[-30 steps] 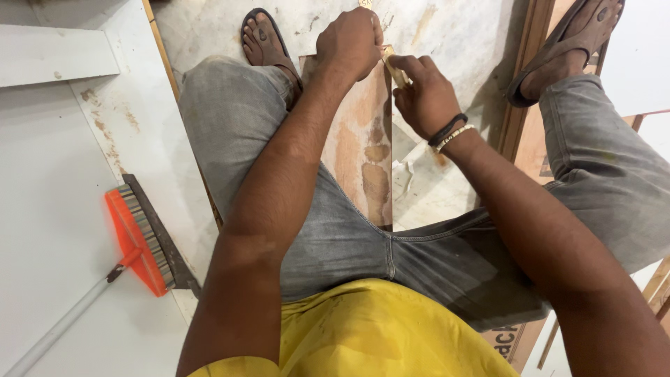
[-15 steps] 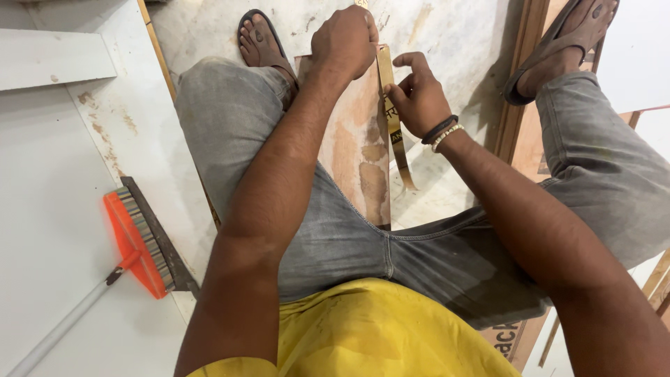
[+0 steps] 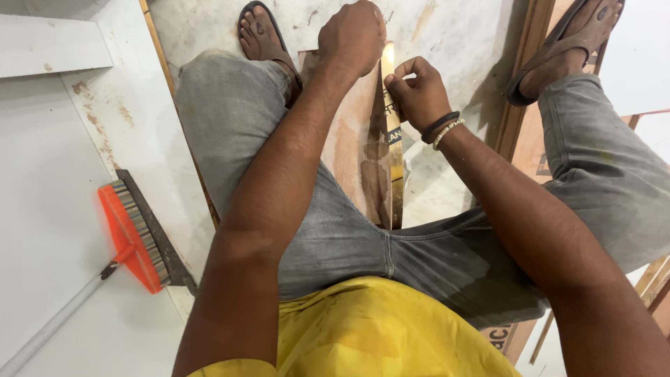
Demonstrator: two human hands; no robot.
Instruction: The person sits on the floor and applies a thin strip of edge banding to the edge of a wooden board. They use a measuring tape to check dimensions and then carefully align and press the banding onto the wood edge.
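**Hands on gold strip at edge of plywood board**

Head view, looking down past yellow shirt (image 3: 377,328) and grey trousers (image 3: 349,244). Person sits with legs spread, sandalled feet far left and far right. Plywood board (image 3: 349,139) stands between the knees, running away from the body, brown face stained dark near the middle. Thin gold strip (image 3: 395,139) lies along the board's right edge, glossy, straight, with a dark printed patch partway down; near end drops out of sight at the trousers.

Left hand (image 3: 352,38) closed into a fist at the board's far end, touching the top of the strip; what the fingers grip underneath cannot be told. Right hand (image 3: 417,91) narrow, thumb and fingers pinched on the strip just below the left hand; dark and beaded bracelets (image 3: 442,128) on the wrist.

Orange broom (image 3: 136,234) with white handle lies on the white floor (image 3: 49,209) at left, well apart from the hands. Wooden battens (image 3: 520,105) at right, near the right foot.

Risk, as a judgement: strip looks thin and springy, so uneven pinch pressure could kink it or let it slide off the narrow edge. Board is propped only by the legs; a knee shift could tip it.
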